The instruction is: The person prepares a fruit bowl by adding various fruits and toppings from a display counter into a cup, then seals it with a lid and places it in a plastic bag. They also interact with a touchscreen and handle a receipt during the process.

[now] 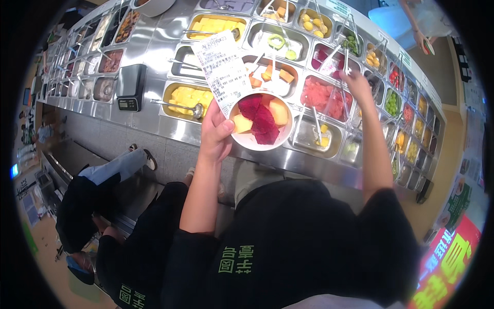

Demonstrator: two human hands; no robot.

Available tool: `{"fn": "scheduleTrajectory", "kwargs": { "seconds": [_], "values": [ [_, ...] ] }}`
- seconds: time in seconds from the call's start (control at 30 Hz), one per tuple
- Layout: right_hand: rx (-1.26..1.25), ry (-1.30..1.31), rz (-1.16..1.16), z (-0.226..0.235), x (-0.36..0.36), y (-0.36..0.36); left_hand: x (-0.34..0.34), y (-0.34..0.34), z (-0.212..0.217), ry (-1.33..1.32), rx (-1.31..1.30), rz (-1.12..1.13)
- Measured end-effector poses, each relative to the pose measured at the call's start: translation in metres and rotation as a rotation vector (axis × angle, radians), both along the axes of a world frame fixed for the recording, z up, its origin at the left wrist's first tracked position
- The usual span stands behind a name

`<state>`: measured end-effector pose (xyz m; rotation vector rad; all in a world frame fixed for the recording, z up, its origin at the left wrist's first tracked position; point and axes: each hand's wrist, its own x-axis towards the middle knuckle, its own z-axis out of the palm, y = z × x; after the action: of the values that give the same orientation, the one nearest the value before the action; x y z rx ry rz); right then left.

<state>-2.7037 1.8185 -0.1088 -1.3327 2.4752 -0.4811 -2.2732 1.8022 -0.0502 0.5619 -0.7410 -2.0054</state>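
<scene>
1. Head view: a white bowl (256, 147) is held up over the metal counter's near edge, with deep red chunks (264, 123) in its middle and yellow chunks (279, 110) around them.
2. The left hand (215, 133) grips the bowl at its left side, thumb against the rim; a printed slip (220, 67) rises from the same hand, up and left of the bowl.
3. The right hand (356, 85) is well right of and beyond the bowl, fingers drawn together by a tray with magenta pieces (327, 64); whether they grip anything I cannot tell.
4. Just beyond the bowl, a metal tray (278, 86) holds a few orange pieces; farther beyond, a kiwi tray (260, 41) has green slices on a mostly bare bottom.
5. Right of the bowl are heaped red chunks (321, 98), and nearer, a tray with a few yellow pieces (307, 135).
6. Left of the bowl, yellow cubes (184, 97) share their tray with a spoon (198, 109); farther left stands a dark scale (131, 85).
</scene>
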Motion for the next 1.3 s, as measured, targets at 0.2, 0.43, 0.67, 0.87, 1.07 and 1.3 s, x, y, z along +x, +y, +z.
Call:
{"fn": "scheduleTrajectory", "kwargs": {
  "seconds": [0.2, 0.43, 0.67, 0.87, 1.07, 1.3],
  "values": [
    [0.226, -0.375, -0.034, -0.025, 0.128, 0.158, 0.068, 0.005, 0.036, -0.032, -0.049, -0.062],
    [0.290, -0.438, -0.171, -0.035, 0.272, 0.198, 0.176, -0.014, 0.069, 0.010, -0.037, -0.194],
    [0.356, -0.409, -0.076, -0.012, 0.373, 0.142, 0.262, -0.028, 0.084, -0.026, -0.075, -0.148],
    [0.376, -0.313, 0.004, 0.007, 0.396, 0.108, 0.297, -0.034, 0.087, 0.005, -0.097, -0.082],
    [0.368, -0.304, 0.054, 0.012, 0.403, 0.088, 0.307, -0.044, 0.086, 0.004, -0.111, -0.039],
    [0.293, -0.341, 0.099, 0.000, 0.392, 0.045, 0.314, -0.058, 0.091, -0.030, -0.099, 0.029]
  ]
}}
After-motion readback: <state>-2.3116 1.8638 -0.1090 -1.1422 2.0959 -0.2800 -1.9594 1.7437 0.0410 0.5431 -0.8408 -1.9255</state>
